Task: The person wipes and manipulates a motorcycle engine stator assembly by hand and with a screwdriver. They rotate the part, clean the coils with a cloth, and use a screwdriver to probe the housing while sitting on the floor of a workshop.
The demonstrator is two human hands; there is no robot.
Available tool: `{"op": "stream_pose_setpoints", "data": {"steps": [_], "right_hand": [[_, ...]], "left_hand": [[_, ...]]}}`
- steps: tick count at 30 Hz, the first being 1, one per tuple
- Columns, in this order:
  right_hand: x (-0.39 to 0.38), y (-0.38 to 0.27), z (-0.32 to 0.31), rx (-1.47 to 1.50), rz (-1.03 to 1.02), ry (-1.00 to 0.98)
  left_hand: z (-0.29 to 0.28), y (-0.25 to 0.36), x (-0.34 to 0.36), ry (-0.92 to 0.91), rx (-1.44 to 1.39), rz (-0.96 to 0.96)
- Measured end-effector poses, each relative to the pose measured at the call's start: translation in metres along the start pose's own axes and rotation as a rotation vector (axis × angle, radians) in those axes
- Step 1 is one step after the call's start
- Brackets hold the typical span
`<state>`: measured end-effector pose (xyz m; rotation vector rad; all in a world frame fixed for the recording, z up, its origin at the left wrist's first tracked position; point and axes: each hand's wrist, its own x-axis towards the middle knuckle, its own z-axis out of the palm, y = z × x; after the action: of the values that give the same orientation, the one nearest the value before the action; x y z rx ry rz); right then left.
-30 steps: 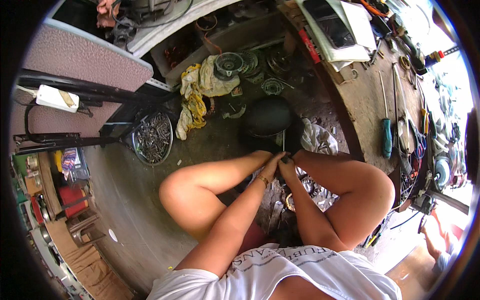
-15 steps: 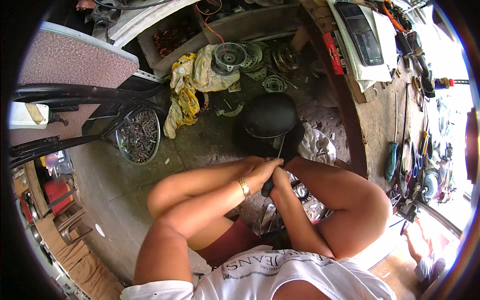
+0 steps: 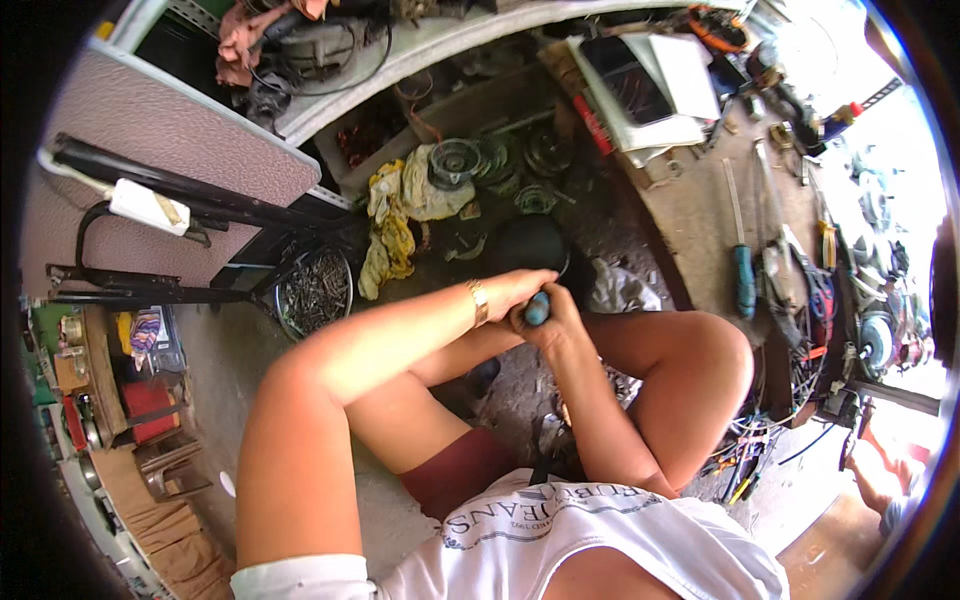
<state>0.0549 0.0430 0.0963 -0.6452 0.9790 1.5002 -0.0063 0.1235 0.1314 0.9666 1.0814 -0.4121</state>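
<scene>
My right hand [image 3: 553, 325] is wrapped round the blue-grey handle [image 3: 537, 308] of a tool between my bent legs. My left hand [image 3: 520, 290], with a gold band on its wrist, is closed just above and beside it on the same tool. Its shaft is mostly hidden behind my hands. Beyond them on the floor is a black round object [image 3: 530, 240]; I cannot tell whether the tool touches it. A pale crumpled cloth [image 3: 622, 287] lies to its right.
A workbench [image 3: 690, 230] at the right holds screwdrivers [image 3: 746, 280], scissors and papers. A metal bowl of bolts [image 3: 318, 294], yellow rags [image 3: 392, 262] and round metal housings [image 3: 454, 158] are on the floor. A black frame [image 3: 180, 297] stands left. Another person's limb [image 3: 870, 475] shows lower right.
My two hands have risen toward me and slightly left since half a second ago, with the handle turned more end-on to the camera. My left forearm is higher.
</scene>
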Motion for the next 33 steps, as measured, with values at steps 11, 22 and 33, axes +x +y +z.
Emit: {"op": "stream_pose_setpoints", "data": {"steps": [11,22,33], "right_hand": [[-0.018,-0.014,-0.108,-0.104,0.184,-0.292],[0.016,0.001,-0.147,-1.971,-1.117,0.412],[-0.018,-0.052,-0.045,-1.916,-0.253,0.482]], "left_hand": [[-0.020,-0.069,-0.116,0.370,-0.245,0.598],[-0.059,-0.065,-0.171,0.373,-0.568,1.077],[-0.075,-0.071,-0.181,0.578,-0.935,1.141]]}}
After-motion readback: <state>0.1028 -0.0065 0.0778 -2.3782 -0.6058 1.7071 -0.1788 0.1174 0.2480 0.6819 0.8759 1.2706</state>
